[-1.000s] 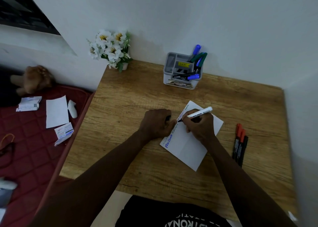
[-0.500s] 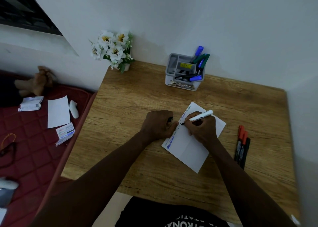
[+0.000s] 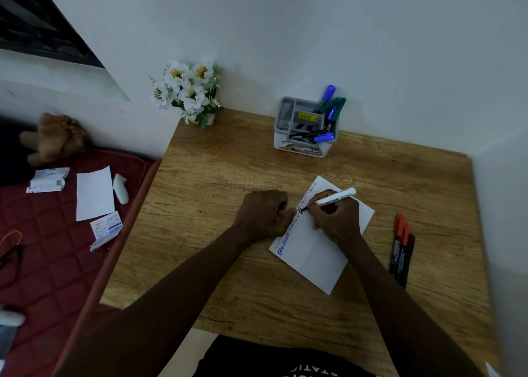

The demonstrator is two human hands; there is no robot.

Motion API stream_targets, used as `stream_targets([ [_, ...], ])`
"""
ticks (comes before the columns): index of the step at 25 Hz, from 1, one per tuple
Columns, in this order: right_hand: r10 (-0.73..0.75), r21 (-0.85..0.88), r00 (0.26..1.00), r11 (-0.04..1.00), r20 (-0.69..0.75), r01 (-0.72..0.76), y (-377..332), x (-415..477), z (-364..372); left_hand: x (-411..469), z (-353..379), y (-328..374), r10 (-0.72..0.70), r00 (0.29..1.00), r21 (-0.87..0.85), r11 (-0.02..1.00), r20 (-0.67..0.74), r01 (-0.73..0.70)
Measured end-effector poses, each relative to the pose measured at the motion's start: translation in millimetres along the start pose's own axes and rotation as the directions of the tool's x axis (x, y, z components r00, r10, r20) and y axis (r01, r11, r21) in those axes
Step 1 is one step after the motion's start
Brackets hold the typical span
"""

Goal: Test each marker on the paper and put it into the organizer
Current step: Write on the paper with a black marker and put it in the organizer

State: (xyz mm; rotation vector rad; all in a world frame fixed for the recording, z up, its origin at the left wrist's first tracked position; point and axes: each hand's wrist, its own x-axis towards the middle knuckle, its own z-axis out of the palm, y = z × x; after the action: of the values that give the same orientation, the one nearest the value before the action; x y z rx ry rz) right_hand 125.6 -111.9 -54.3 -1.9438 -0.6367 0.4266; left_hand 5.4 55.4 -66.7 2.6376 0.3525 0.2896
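Note:
A white sheet of paper (image 3: 317, 251) lies on the wooden desk (image 3: 217, 176), with blue and green writing along its left edge. My right hand (image 3: 337, 219) grips a white whiteboard marker (image 3: 338, 196) whose black tip touches the paper at a fresh black mark. My left hand (image 3: 264, 213) is curled round a small black object, apparently the marker's cap, and rests at the paper's left edge. A grey organizer (image 3: 305, 128) at the back of the desk holds several blue, green and black markers. Three markers (image 3: 401, 248), two with red caps and one black, lie right of the paper.
A pot of white artificial flowers (image 3: 188, 91) stands at the desk's back left corner. White walls close the back and right sides. Left of the desk, a red quilted mattress (image 3: 43, 233) carries papers, small boxes and a brown soft toy (image 3: 57, 136).
The black marker tip has laid a new black stroke on the paper beside the earlier writing. Both hands have stayed in nearly the same place.

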Motion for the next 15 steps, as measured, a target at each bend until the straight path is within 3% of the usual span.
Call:
stream_targets([
  [15,0.020,-0.011,0.997,1.000,-0.074,-0.021,-1.5,-1.9,5.4,-1.0,3.7,-2.2,-0.022,1.000,0.019,1.000,-0.014,0.023],
])
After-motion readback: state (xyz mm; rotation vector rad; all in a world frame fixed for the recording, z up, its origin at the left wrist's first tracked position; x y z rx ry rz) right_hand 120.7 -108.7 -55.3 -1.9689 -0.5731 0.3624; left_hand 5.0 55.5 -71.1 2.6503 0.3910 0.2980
